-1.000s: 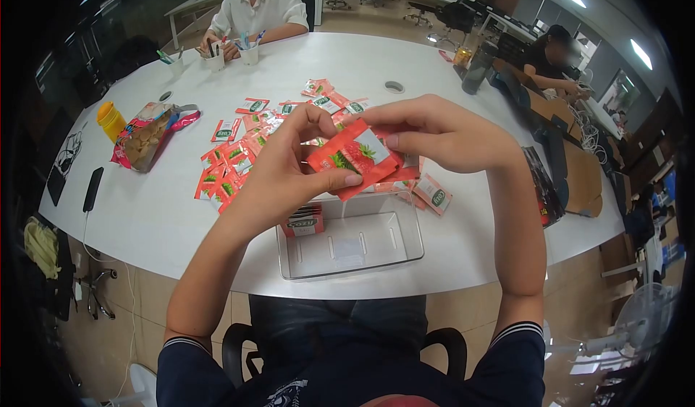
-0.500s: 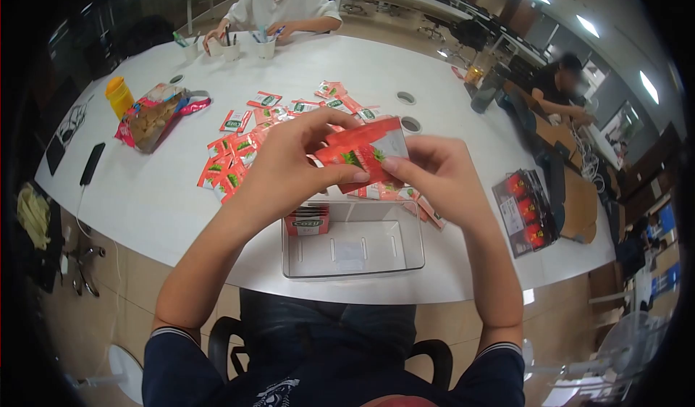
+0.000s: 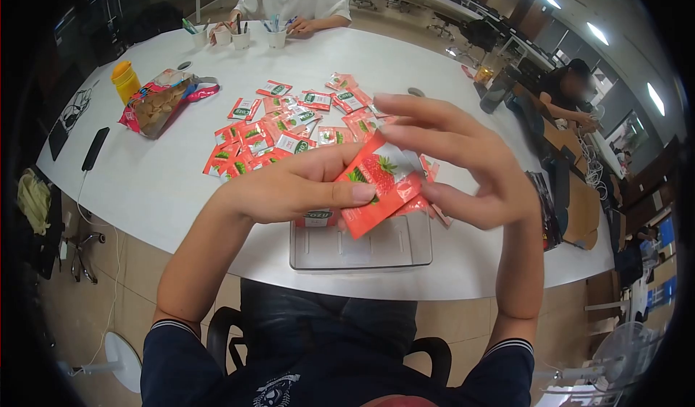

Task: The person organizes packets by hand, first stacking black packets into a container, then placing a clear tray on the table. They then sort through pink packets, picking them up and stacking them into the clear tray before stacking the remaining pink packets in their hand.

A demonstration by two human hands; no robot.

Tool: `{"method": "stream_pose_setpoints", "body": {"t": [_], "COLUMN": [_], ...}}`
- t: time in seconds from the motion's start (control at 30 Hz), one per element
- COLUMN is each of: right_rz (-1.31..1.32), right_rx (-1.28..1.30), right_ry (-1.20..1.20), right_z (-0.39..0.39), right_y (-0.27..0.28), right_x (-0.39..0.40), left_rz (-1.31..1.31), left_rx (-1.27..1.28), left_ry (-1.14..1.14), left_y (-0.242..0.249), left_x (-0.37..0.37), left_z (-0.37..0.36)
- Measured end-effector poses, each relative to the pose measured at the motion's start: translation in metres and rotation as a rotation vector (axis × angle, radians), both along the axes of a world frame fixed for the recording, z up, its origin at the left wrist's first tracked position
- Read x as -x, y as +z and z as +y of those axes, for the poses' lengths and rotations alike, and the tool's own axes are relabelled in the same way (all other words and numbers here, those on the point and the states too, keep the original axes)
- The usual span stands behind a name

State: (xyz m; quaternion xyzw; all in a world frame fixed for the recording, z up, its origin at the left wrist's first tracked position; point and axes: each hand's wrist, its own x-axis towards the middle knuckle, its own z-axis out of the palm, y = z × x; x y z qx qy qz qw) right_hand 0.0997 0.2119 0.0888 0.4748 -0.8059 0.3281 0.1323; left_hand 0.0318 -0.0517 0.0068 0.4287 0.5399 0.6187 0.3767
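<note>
Red foil-like material, printed with a strawberry, is noted on the sachet [image 3: 381,179] held above the clear container [image 3: 362,266]. It is gripped at its left part by the left hand [image 3: 288,188]: the thumb is pressed flat on the printed face, and the fingers behind are partly hidden. Further red material is seen behind its lower right edge; the number of pieces cannot be told. The sachet is held tilted.

The right hand [image 3: 478,164] is placed at the sachet's right side, with fingers and thumb spread apart. The thumb tip is positioned close by the right edge and a fingertip by the top corner; whether contact is made cannot be told.

Inside the container, at its left end, a group of sachets [image 3: 316,219] marked "Cozy" is partly covered by the left hand. Beyond the hands, a loose pile of sachets [image 3: 260,135] is spread over the white surface [image 3: 188,211]. To the left of the pile, an opened snack bag [image 3: 161,108] is found beside a yellow bottle [image 3: 126,82].
</note>
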Motion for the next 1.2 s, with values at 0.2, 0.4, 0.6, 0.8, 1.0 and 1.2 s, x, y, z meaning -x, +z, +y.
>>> {"method": "stream_pose_setpoints", "body": {"t": [0.2,0.4,0.6,0.8,1.0,1.2], "right_rz": [0.151,-0.052,-0.156,0.198,0.237,0.27], "right_rx": [-0.109,0.077,-0.174,-0.357,-0.303,-0.345], "right_ry": [0.11,-0.143,-0.342,-0.288,-0.321,-0.445], "right_z": [-0.008,-0.012,-0.046,-0.079,-0.077,-0.073], "right_y": [0.011,-0.009,-0.069,-0.133,-0.142,-0.126], "right_x": [0.01,-0.002,-0.015,-0.003,-0.002,-0.004], "left_rz": [-0.202,0.196,0.418,0.822,0.81,0.87], "left_rx": [-0.083,0.108,0.106,0.355,0.434,0.454], "left_ry": [-0.206,0.213,0.665,0.626,0.69,0.739], "left_y": [-0.004,-0.002,-0.011,-0.052,-0.057,-0.058], "left_x": [-0.003,-0.002,-0.019,-0.042,-0.048,-0.048], "left_z": [-0.007,-0.029,-0.072,-0.061,-0.049,-0.041]}}
